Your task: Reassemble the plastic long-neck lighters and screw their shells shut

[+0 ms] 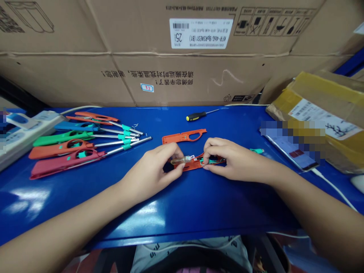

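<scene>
Pinched in my left hand [162,163] is a small clear fuel tank [182,160] with a white tip, held over an opened orange lighter half-shell [189,165]. The fingers of my right hand [224,157] are closed on the right part of this half-shell, where a teal piece [205,161] and thin metal parts show. My right fingers hide some of the inside. Just behind my hands lies the matching orange cover half [182,136], with an oval finger hole. A small teal piece [257,151] rests to the right of my right hand.
Several long lighters [65,151] in red, orange, green and blue lie at left, near loose screws [134,126] and a white power strip [34,131]. A screwdriver [197,116] lies behind. At right are a phone [290,149] on a cable and a taped carton [321,110]; a big cardboard box [136,38] stands behind.
</scene>
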A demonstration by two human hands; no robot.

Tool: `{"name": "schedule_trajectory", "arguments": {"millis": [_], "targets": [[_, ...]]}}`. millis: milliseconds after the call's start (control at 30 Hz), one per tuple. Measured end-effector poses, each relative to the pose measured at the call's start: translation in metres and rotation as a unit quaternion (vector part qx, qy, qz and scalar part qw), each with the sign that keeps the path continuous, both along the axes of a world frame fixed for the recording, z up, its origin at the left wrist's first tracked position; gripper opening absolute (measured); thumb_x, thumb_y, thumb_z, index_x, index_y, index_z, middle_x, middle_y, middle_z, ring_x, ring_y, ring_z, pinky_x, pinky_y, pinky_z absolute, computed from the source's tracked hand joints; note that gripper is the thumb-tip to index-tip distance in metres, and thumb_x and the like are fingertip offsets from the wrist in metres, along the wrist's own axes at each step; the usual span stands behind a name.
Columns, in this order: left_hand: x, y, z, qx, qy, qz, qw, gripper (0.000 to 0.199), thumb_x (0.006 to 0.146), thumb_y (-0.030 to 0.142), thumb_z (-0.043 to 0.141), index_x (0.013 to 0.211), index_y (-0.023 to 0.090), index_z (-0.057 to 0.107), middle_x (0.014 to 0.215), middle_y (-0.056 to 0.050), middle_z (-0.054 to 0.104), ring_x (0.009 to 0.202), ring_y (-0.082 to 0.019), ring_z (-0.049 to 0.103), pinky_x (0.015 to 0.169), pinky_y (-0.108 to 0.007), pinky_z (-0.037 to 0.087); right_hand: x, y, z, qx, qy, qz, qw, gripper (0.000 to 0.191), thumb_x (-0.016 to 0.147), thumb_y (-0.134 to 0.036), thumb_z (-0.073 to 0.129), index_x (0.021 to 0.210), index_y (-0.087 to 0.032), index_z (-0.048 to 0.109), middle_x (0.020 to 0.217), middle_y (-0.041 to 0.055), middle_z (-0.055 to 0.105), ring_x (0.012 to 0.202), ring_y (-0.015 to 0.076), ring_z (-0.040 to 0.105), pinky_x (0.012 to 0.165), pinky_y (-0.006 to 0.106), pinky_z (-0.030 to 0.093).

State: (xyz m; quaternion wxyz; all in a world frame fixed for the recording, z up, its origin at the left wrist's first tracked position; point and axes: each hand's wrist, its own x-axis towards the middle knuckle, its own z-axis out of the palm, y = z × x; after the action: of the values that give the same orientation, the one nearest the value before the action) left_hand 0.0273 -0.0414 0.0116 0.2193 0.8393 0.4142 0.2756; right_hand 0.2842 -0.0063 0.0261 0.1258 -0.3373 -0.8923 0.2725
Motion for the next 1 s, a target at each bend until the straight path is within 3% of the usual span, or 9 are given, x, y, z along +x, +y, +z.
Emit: {"name": "schedule_trajectory", "arguments": {"millis": [133, 233, 333, 467, 633, 1000], "targets": [[0.001, 0.000, -0.001, -0.029, -0.035, 0.015, 0.999, 0.011, 0.094, 0.022, 0.061, 0.096, 0.021, 0.050, 0.089, 0.003, 0.065, 0.075, -0.010, 0.063, 0.069, -0.023, 0.050, -0.006, -0.001, -0.005, -0.021, 0.028, -0.038, 0.999, 0.004, 0.089, -0.016, 0.064, 0.086, -0.019, 0.065, 0.093, 0.0024, 0.061, 0.084, 0.0144, 0.058, 0.073, 0.028, 0.044], [0.000, 0.001, -0.004, -0.028, -0.034, 0.025, 0.999, 0.013, 0.096, 0.024, 0.058, 0.099, 0.022, 0.046, 0.088, 0.003, 0.064, 0.073, -0.010, 0.063, 0.067, -0.022, 0.049, -0.011, -0.003, -0.012, -0.013, 0.054, -0.046, 0.997, 0.007, 0.090, -0.017, 0.065, 0.084, -0.018, 0.063, 0.091, 0.0020, 0.061, 0.083, 0.0140, 0.057, 0.073, 0.027, 0.044], [0.000, 0.002, -0.004, -0.013, -0.015, -0.003, 1.000, 0.010, 0.099, 0.023, 0.054, 0.103, 0.021, 0.044, 0.091, 0.002, 0.064, 0.075, -0.010, 0.064, 0.067, -0.021, 0.048, -0.013, -0.004, -0.017, -0.008, 0.078, -0.033, 0.996, 0.007, 0.090, -0.016, 0.066, 0.084, -0.018, 0.062, 0.091, 0.0019, 0.061, 0.085, 0.0140, 0.057, 0.075, 0.027, 0.044], [0.001, -0.001, 0.002, -0.025, -0.027, -0.055, 0.998, 0.012, 0.103, 0.019, 0.044, 0.115, 0.019, 0.044, 0.097, 0.000, 0.064, 0.083, -0.010, 0.063, 0.075, -0.021, 0.049, -0.014, -0.005, -0.018, -0.017, 0.090, -0.022, 0.996, 0.006, 0.090, -0.015, 0.065, 0.085, -0.018, 0.063, 0.092, 0.0022, 0.061, 0.086, 0.0142, 0.058, 0.077, 0.028, 0.045], [0.003, -0.003, 0.011, 0.016, -0.035, -0.056, 0.998, 0.023, 0.106, 0.018, 0.038, 0.115, 0.018, 0.059, 0.109, -0.003, 0.066, 0.101, -0.012, 0.062, 0.092, -0.021, 0.046, -0.015, -0.005, -0.017, -0.020, 0.095, -0.021, 0.995, 0.005, 0.089, -0.014, 0.066, 0.086, -0.018, 0.064, 0.092, 0.0020, 0.062, 0.087, 0.0137, 0.059, 0.078, 0.027, 0.046], [-0.003, 0.010, 0.001, 0.058, 0.019, -0.063, 0.996, 0.019, 0.099, 0.020, 0.058, 0.116, 0.018, 0.065, 0.107, -0.002, 0.071, 0.094, -0.013, 0.062, 0.086, -0.024, 0.048, -0.014, -0.005, -0.016, -0.036, 0.093, -0.001, 0.995, 0.007, 0.088, -0.011, 0.065, 0.090, -0.017, 0.069, 0.095, 0.0032, 0.064, 0.087, 0.0133, 0.061, 0.079, 0.027, 0.048]]}}
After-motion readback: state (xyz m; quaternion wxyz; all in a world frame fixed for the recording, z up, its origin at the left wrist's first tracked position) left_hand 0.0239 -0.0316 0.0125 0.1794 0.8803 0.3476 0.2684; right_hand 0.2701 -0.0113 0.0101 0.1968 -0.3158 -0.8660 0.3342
